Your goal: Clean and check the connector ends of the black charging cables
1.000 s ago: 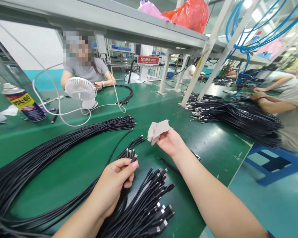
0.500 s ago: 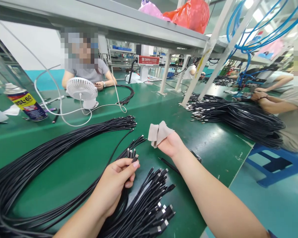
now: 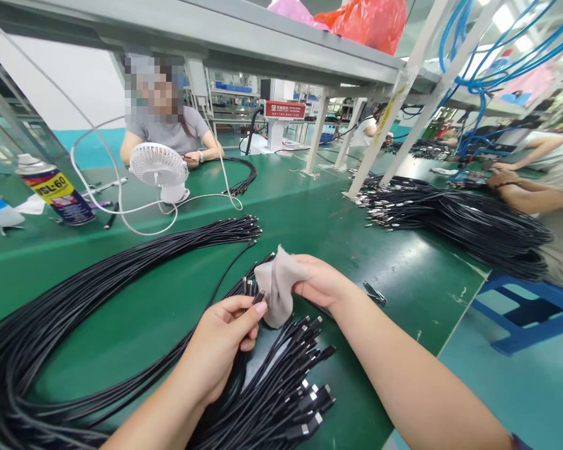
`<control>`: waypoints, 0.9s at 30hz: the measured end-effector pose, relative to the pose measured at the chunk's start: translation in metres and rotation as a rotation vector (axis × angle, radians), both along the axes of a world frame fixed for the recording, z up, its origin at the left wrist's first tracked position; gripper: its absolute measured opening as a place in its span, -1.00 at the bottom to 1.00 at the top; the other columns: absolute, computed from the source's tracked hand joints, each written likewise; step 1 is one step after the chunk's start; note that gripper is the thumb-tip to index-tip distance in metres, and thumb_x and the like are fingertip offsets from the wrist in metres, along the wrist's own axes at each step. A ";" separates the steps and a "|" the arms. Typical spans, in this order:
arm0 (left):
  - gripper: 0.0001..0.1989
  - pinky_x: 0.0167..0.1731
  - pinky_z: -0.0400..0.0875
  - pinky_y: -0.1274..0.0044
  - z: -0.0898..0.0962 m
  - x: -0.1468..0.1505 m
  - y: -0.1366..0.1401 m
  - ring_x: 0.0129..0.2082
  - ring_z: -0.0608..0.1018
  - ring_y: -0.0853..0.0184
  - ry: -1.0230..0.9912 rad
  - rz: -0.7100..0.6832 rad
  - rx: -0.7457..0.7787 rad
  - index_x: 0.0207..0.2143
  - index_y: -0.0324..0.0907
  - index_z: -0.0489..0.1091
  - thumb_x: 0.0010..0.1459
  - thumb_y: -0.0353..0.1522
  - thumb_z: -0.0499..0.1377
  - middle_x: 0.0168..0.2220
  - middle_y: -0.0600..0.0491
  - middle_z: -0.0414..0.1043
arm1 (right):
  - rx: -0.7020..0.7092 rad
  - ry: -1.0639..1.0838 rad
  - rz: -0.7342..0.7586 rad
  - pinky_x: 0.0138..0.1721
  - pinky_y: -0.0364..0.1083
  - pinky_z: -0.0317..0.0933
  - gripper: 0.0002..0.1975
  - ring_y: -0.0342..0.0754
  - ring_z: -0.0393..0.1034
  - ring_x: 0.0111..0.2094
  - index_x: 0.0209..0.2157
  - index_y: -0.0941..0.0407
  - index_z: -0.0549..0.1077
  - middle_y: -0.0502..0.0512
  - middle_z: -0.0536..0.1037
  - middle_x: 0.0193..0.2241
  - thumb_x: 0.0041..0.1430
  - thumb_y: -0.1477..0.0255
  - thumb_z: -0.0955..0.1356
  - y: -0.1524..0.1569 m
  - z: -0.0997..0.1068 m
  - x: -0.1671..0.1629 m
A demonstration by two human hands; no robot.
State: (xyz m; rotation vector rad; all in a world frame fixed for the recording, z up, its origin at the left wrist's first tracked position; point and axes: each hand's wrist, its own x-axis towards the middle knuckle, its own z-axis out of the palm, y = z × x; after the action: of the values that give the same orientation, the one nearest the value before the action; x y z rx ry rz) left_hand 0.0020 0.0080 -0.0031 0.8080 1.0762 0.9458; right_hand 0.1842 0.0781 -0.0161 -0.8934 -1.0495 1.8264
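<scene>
My left hand [image 3: 223,340] pinches a few black cable ends [image 3: 252,291], their plugs sticking up between thumb and fingers. My right hand [image 3: 321,282] holds a beige cloth [image 3: 276,284], which hangs right against those plugs. Under both hands lies a bundle of black cables with plugs [image 3: 286,387] fanned toward the table's near edge. A long loop of black cables [image 3: 122,269] sweeps across the green table [image 3: 309,219] to the left.
A white desk fan [image 3: 158,167] and a spray can [image 3: 56,190] stand at the back left, with a white cord looping between them. A person sits across the table. Another cable heap [image 3: 460,219] lies at the right beside a co-worker's arm. A blue stool [image 3: 525,306] stands off the table's edge.
My right hand has brought the cloth down and left, from above the table to the plugs held in my left hand. The left hand has stayed in place.
</scene>
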 end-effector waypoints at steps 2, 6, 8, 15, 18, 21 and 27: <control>-0.65 -0.67 0.05 0.68 0.000 0.000 0.000 -0.63 0.20 0.53 0.002 0.006 0.011 -0.52 -0.25 0.41 -0.21 -0.20 0.42 -0.66 0.19 0.23 | 0.067 -0.122 0.086 -0.33 -0.10 0.29 -0.61 -0.08 0.42 -0.42 -0.34 0.23 0.53 0.11 0.56 -0.44 -0.02 0.16 0.47 -0.008 0.002 -0.011; -0.71 -0.68 0.06 0.67 -0.003 0.000 0.000 -0.65 0.21 0.53 0.024 0.013 0.023 -0.53 -0.25 0.41 -0.19 -0.25 0.39 -0.68 0.18 0.26 | 0.194 -0.258 0.156 -0.40 -0.14 0.23 -0.59 -0.14 0.34 -0.46 -0.40 0.21 0.49 0.01 0.47 -0.50 -0.10 0.14 0.50 -0.023 0.011 -0.025; -0.77 -0.67 0.07 0.67 -0.006 -0.001 0.000 -0.66 0.23 0.52 0.047 0.012 0.028 -0.51 -0.25 0.42 -0.17 -0.30 0.36 -0.68 0.18 0.27 | 0.275 -0.327 0.147 -0.47 -0.17 0.15 -0.61 -0.17 0.26 -0.52 -0.46 0.20 0.44 -0.05 0.39 -0.56 -0.12 0.16 0.51 -0.027 0.014 -0.027; -0.75 -0.65 0.06 0.63 -0.007 -0.003 0.001 -0.68 0.23 0.52 0.111 -0.058 0.059 -0.53 -0.24 0.40 -0.09 -0.24 0.31 -0.68 0.17 0.29 | 0.557 -0.524 0.035 -0.54 -0.18 0.00 -0.68 -0.20 0.12 -0.56 -0.56 0.17 0.35 -0.07 0.24 -0.60 0.16 0.24 0.31 -0.026 0.013 -0.024; -0.68 -0.64 0.02 0.63 -0.004 -0.003 0.000 -0.68 0.21 0.53 0.123 -0.089 0.073 -0.57 -0.25 0.36 -0.04 -0.18 0.29 -0.67 0.15 0.27 | 0.695 -0.612 -0.020 -0.49 -0.17 0.03 -0.70 -0.17 0.13 -0.52 -0.57 0.15 0.33 -0.05 0.24 -0.59 0.20 0.32 0.27 -0.026 0.014 -0.024; -0.65 -0.63 -0.01 0.63 -0.001 -0.003 0.000 -0.67 0.17 0.53 0.107 -0.104 0.065 -0.54 -0.24 0.36 -0.02 -0.13 0.28 -0.67 0.17 0.24 | 0.740 -0.667 -0.015 -0.47 -0.16 0.06 -0.74 -0.15 0.18 -0.51 -0.55 0.13 0.36 -0.02 0.29 -0.58 0.21 0.38 0.26 -0.026 0.016 -0.025; -0.64 -0.63 -0.04 0.61 -0.006 -0.003 0.001 -0.66 0.14 0.52 0.125 -0.126 0.086 -0.54 -0.23 0.35 0.02 -0.11 0.26 -0.66 0.17 0.21 | 0.616 -0.541 0.027 -0.47 -0.17 0.15 -0.79 -0.15 0.26 -0.50 -0.47 0.14 0.38 -0.01 0.35 -0.54 0.19 0.33 0.30 -0.024 0.013 -0.021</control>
State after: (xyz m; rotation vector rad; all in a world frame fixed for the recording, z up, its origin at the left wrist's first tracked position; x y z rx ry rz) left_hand -0.0010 0.0089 -0.0090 1.0046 1.0843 0.8482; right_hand 0.1632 0.0540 -0.0034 -0.9959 -1.8351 1.1649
